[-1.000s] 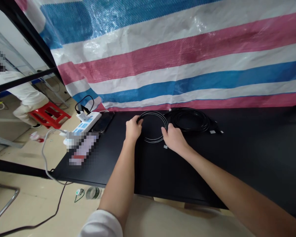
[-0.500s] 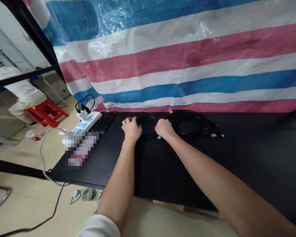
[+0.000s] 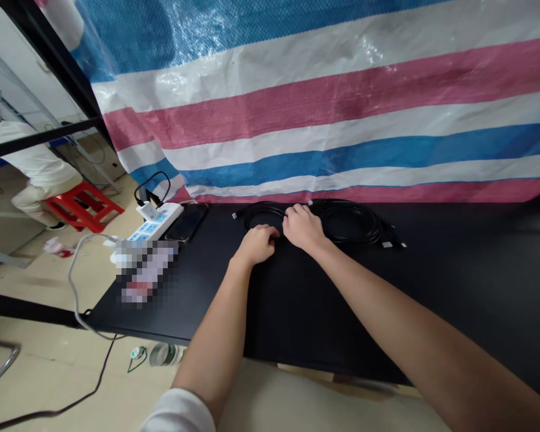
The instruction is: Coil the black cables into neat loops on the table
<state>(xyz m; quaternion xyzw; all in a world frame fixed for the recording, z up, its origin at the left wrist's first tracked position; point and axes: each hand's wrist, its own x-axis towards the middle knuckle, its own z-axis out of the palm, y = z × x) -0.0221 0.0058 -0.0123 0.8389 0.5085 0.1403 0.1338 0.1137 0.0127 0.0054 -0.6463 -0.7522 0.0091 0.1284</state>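
Note:
On the black tabletop lie two coils of black cable. My left hand is curled over the near edge of the smaller coil. My right hand grips the same cable at that coil's right side, next to the larger coil. A small plug end pokes out to the left of the smaller coil. White tags lie at the larger coil's right end. Part of the smaller coil is hidden under my hands.
A white power strip and a black phone sit at the table's left end beside a pixelated blurred object. A striped tarp hangs behind the table. Further left, a person in white sits near a red stool.
The smaller coil has moved farther from me and now lies flatter. My hands have drawn closer together over it, and a plug end now shows at its left.

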